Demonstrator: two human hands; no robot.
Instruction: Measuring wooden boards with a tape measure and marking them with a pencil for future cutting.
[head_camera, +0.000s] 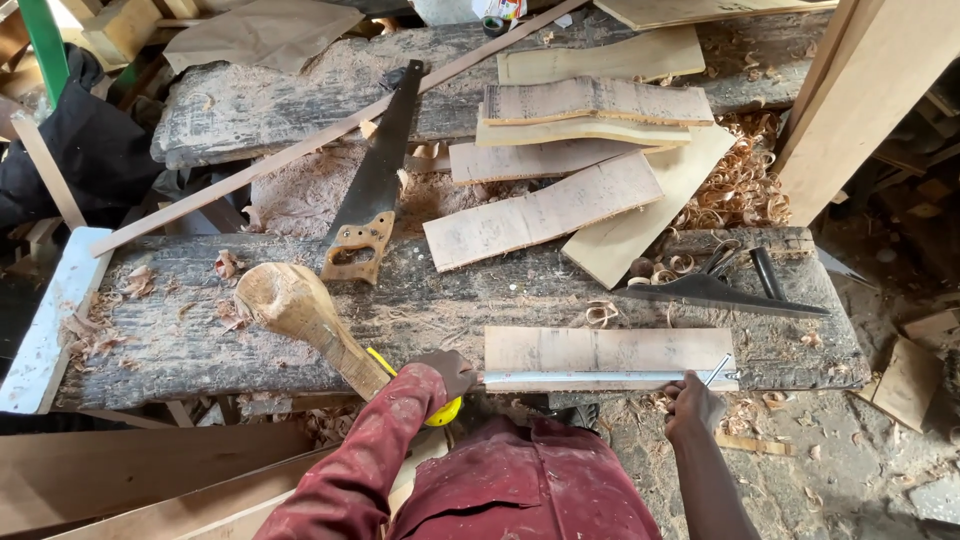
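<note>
Sawdust and curled shavings (745, 175) are covering a rough, weathered workbench (180, 340) in a cluttered carpentry shop. At the bench's near edge a short board (605, 350) is lying flat, and a steel tape (590, 378) is stretching along its front edge. The left hand (445, 372) is closing its fingers around the yellow tape case (442, 410), which is mostly hidden under the hand and the red sleeve, so only a slice of yellow is showing. The right hand (692, 402) is pinching the tape's far end near the board's right corner; its fingertips are tucked under the edge, so how tightly they are closing is hard to tell. A small thin object beside that corner is too small to make out.

Just left of the hands a wooden mallet (300, 310) is lying tilted on the bench. Behind it a handsaw (375, 190) is resting with its handle toward the person. Farther back, several cut boards (570, 160) are lying overlapped in a loose pile, and a long thin strip (320, 135) is crossing the bench diagonally. A dark metal square (715, 290) is sitting to the right, behind the short board. Planks at the right and bottom left are being cut off by the frame, and a dark cloth (85, 150) at the left is only partly showing.
</note>
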